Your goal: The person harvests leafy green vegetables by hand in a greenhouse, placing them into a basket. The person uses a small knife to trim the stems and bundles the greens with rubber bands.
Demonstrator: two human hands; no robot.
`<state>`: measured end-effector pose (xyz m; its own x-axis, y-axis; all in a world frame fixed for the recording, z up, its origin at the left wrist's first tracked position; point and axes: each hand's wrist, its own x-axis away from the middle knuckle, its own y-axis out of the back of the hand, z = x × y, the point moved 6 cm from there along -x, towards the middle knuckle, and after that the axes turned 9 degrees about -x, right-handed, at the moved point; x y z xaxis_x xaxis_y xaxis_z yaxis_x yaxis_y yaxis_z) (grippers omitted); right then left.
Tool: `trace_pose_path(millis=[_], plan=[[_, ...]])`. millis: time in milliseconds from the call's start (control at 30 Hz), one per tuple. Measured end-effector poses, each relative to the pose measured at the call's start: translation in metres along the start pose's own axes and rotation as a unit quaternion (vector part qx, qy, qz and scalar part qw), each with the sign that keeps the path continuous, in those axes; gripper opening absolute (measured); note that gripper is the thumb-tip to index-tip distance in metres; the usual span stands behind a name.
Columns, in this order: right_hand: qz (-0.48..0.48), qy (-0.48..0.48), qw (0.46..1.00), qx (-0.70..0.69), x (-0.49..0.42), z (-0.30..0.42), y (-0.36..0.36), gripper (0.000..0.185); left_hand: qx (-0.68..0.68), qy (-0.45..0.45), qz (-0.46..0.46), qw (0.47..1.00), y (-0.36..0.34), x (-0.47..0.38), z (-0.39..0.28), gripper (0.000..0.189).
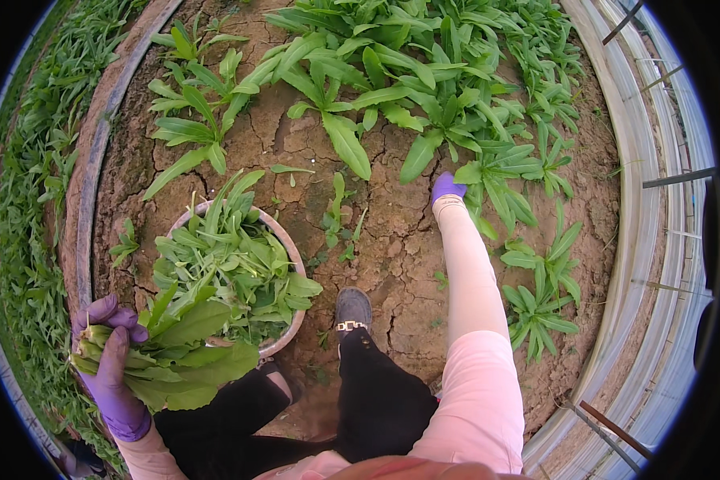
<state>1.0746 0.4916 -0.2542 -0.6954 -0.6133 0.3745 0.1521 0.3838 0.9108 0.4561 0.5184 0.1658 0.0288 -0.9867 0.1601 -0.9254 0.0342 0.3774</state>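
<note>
My left hand [111,360], in a purple glove, is closed around a bunch of cut leafy greens [186,354], with the pale stem ends facing left. Just beyond it stands a round tub [291,249] heaped with loose picked greens [234,264]. My right hand [448,186], gloved alike, reaches down to the soil at the base of a leafy green plant [498,171]. Leaves partly cover its fingers, so whether they grip anything cannot be seen.
Dense leafy plants [390,54] grow ahead on cracked soil [396,264]. Smaller plants [537,318] stand at the right. A dark edging strip [99,150] borders the left side; plastic sheeting [642,180] with rods runs along the right. My shoe [353,306] rests beside the tub.
</note>
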Motion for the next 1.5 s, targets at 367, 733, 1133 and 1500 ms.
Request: trace_pose_path(millis=[367,733,1133,1500], plan=[[0.234,0.243,0.374,-0.864,0.253,0.059,0.217,0.032,0.074,-0.022,0.121,0.990,-0.047,0.063,-0.046,0.028],[0.282,0.398,0.323,-0.811,0.485,0.135,0.355,0.026,0.013,-0.147,0.293,0.945,-0.065,0.114,-0.053,0.032],[-0.155,0.483,0.314,-0.803,0.543,0.090,0.442,0.032,-0.196,-0.337,0.081,0.917,-0.005,0.132,-0.063,0.027],[-0.034,0.474,0.585,-0.657,0.492,0.152,0.383,0.029,-0.202,-0.319,0.003,0.926,0.013,0.114,-0.061,0.028]])
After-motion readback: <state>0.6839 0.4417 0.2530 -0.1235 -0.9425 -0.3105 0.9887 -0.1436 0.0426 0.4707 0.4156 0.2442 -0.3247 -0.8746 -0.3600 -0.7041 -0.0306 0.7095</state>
